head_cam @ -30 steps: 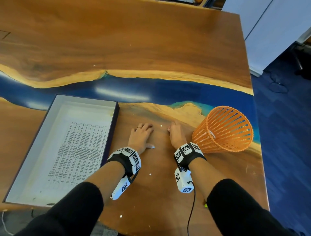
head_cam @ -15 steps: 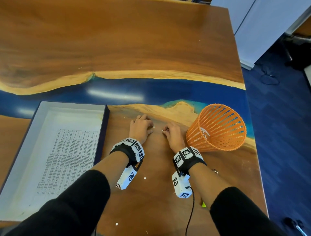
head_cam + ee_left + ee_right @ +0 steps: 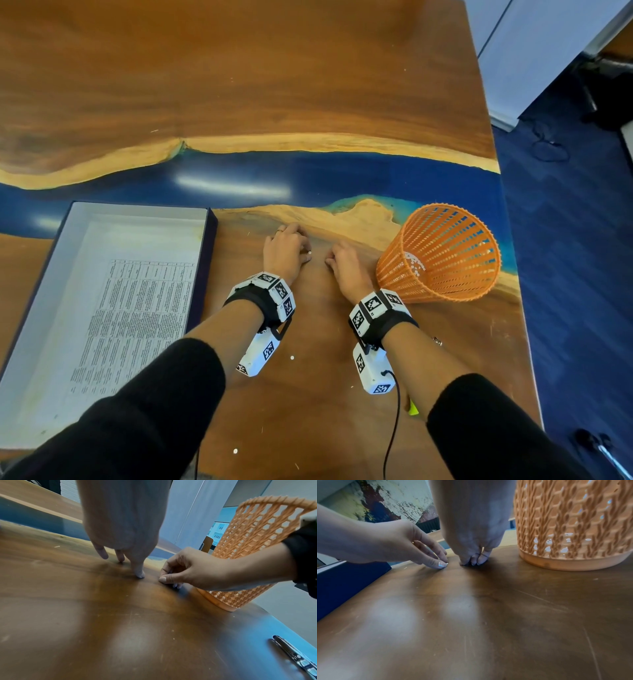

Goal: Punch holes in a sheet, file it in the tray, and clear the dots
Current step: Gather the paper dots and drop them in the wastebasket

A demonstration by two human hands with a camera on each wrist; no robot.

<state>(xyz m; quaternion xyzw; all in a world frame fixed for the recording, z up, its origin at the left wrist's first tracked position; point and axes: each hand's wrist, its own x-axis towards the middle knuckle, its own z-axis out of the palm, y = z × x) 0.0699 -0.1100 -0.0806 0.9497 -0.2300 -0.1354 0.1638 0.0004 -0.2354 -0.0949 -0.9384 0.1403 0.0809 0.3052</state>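
Note:
The dark-edged tray [image 3: 205, 267] lies at the left with the printed sheet [image 3: 137, 325] flat inside it. My left hand [image 3: 301, 246] touches the table with relaxed fingers [image 3: 120, 557], and its thumb tip sits beside a white paper dot [image 3: 309, 252]. Just to the right, my right hand [image 3: 330, 262] has its fingertips [image 3: 474, 561] bunched together on the wood; nothing shows between them. The orange mesh basket [image 3: 442, 253] lies on its side by the right hand, with white dots [image 3: 414, 265] inside.
Loose dots lie on the table nearer to me, one [image 3: 292, 357] between my forearms and one [image 3: 235, 451] near the front edge. A metal hand tool [image 3: 295, 655] lies at the right near the table edge [image 3: 513, 274].
My left hand has gone from lying flat to resting on its fingertips, and the dot now lies beside its thumb. The right hand has stayed beside the basket.

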